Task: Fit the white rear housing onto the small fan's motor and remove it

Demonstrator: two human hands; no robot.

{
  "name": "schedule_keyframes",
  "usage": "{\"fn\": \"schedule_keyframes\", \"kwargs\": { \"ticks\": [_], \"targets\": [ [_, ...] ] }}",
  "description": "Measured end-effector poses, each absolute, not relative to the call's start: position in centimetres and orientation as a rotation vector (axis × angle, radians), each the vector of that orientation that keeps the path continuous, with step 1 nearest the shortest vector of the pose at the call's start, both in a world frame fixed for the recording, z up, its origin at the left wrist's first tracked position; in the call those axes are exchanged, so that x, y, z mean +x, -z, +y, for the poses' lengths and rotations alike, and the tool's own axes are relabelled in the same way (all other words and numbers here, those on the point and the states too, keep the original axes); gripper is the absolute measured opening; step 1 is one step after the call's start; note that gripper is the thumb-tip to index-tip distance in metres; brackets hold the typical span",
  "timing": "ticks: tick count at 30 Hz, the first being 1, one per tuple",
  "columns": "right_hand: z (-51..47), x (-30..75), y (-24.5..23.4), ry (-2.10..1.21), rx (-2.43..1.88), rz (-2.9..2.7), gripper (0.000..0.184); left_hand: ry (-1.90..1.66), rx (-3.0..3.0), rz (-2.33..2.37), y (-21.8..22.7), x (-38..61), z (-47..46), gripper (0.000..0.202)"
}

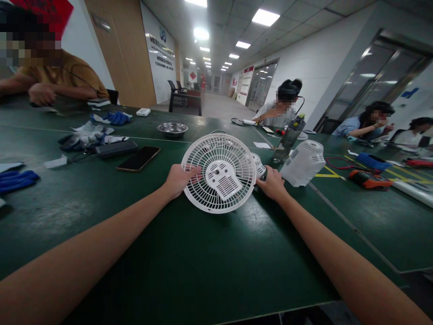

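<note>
You've got the white fan grille (219, 174) propped tilted on the green table (169, 253), dead centre between your hands: left hand (177, 180) clasping its left rim, right hand (272, 184) gripping the right.

Left hand (177, 180): fingers are hiding behind the fan grille (219, 173) rim.
White part (260, 165): the grille is covering most of it.
Blue gloves (16, 179): the left edge is cutting them off.

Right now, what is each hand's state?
Left hand: closed on the white fan grille rim.
Right hand: curled at the grille's right edge; grip cannot be told.
</note>
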State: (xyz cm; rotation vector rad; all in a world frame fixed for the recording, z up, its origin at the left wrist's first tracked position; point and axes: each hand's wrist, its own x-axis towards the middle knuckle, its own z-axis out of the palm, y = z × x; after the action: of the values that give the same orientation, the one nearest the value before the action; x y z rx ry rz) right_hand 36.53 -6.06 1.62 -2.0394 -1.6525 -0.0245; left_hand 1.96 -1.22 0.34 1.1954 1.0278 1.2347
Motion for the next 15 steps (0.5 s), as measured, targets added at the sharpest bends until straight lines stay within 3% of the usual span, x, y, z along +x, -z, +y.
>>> {"fn": "schedule_keyframes", "kwargs": {
  "ticks": [4, 7, 11, 15],
  "targets": [
    [-7.2, 34.9, -3.0, -0.004, -1.554, -1.626, 0.059, -1.279, 1.199, 1.04, -0.4, 2.0, -1.5, 0.016],
    [-8.4, 31.9, -3.3, -0.587, -1.278, -1.508, 0.045, -1.373, 1.259, 1.063, -0.3, 2.0, -1.8, 0.018],
    [-10.2, 27.5, -2.8, -1.421, -1.044, -1.307, 0.042, -1.491, 1.404, 1.081, -0.7, 2.0, -2.2, 0.02],
    [-11.2, 25.5, -2.7, -1.561, -0.965, -1.212, 0.047, -1.491, 1.498, 1.134, -1.4, 1.9, -2.7, 0.017]
  ]
}}
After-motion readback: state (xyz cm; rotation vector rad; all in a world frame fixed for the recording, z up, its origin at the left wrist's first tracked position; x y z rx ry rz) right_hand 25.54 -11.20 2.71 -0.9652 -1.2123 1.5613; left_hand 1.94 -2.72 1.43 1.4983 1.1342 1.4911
